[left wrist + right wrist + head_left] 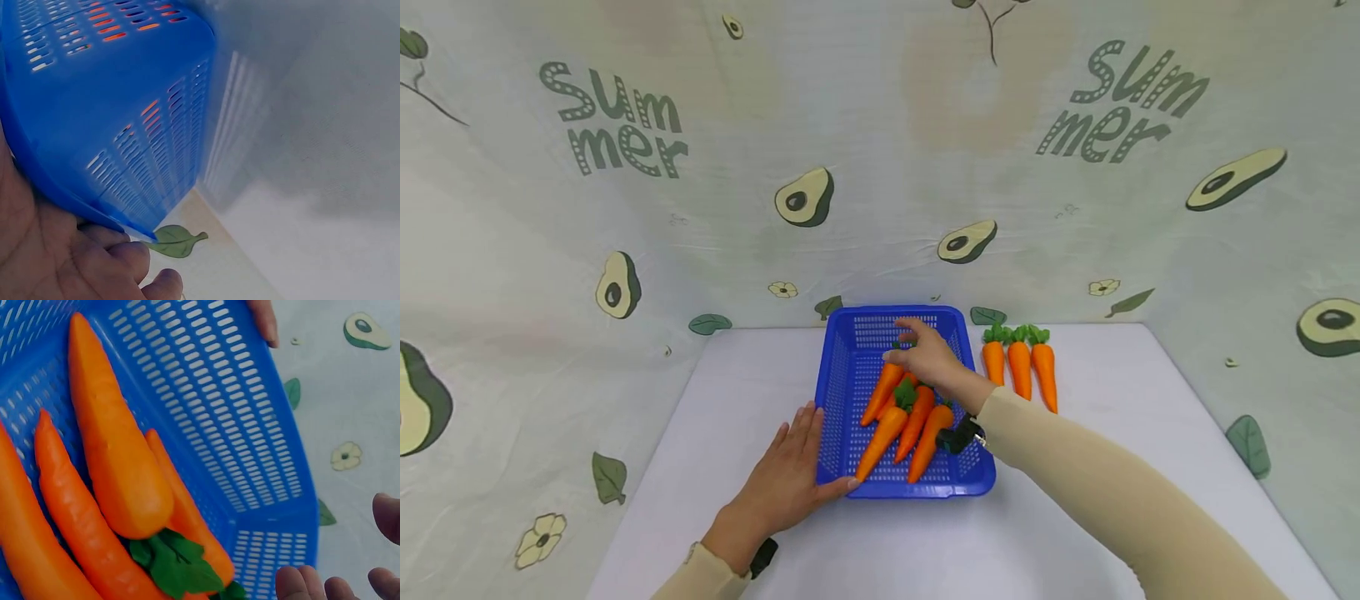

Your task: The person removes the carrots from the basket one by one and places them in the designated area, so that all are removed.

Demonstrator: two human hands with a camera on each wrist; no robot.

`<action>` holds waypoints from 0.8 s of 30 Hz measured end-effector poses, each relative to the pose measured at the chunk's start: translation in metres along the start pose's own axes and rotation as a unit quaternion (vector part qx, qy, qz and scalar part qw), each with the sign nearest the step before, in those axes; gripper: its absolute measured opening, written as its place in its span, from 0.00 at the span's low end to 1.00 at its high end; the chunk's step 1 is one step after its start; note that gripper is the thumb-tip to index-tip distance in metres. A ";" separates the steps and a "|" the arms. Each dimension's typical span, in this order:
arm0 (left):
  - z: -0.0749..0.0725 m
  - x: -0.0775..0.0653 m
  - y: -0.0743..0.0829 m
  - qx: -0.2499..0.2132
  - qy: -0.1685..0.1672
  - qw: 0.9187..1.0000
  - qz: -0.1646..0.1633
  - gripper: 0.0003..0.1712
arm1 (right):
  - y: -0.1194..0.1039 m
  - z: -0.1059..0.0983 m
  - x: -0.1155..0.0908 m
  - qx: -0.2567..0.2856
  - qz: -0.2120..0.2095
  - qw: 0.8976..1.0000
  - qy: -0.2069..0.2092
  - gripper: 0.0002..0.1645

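Note:
Several orange carrots (883,437) with green tops lie in a blue plastic basket (917,492). My left hand (793,471) rests against the basket's near left corner, its fingers along the left rim and the thumb on the front rim; the left wrist view shows this palm (37,244) against the rim. Over the far part of the basket hovers my right hand (928,354), fingers spread and apart. Nothing shows between them; the right wrist view has its fingertips (290,584) clear of the carrots. The right hand and forearm hide part of the basket's right side.
Three carrots (1020,367) lie side by side on the white table (760,367), right of the basket, tops pointing away and partly hidden by my right arm. Behind the table hangs a pale cloth (880,108) printed with avocados, leaves and lettering.

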State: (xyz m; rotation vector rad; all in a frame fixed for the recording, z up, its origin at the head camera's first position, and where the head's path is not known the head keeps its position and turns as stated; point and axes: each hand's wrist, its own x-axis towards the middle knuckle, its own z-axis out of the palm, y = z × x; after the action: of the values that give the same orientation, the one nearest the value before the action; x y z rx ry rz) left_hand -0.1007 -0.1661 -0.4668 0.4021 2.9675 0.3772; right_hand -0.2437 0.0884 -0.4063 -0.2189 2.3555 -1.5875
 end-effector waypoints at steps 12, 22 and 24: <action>0.001 0.002 0.004 0.002 0.000 1.000 0.003 0.70 | 0.032 0.009 0.020 0.027 0.028 0.999 -0.026 0.46; -0.001 -0.001 0.000 0.009 -0.001 1.000 0.000 0.71 | 0.043 0.017 0.032 0.022 0.038 0.999 -0.020 0.47; -0.001 -0.002 -0.001 0.011 0.000 1.000 0.001 0.71 | 0.045 0.020 0.034 0.021 0.041 0.999 -0.023 0.47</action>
State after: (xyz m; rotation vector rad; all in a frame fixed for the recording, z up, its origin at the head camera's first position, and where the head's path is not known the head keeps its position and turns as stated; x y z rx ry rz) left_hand -0.0996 -0.1679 -0.4660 0.4062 2.9737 0.3438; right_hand -0.2675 0.0786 -0.4596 -0.1461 2.2656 -1.5744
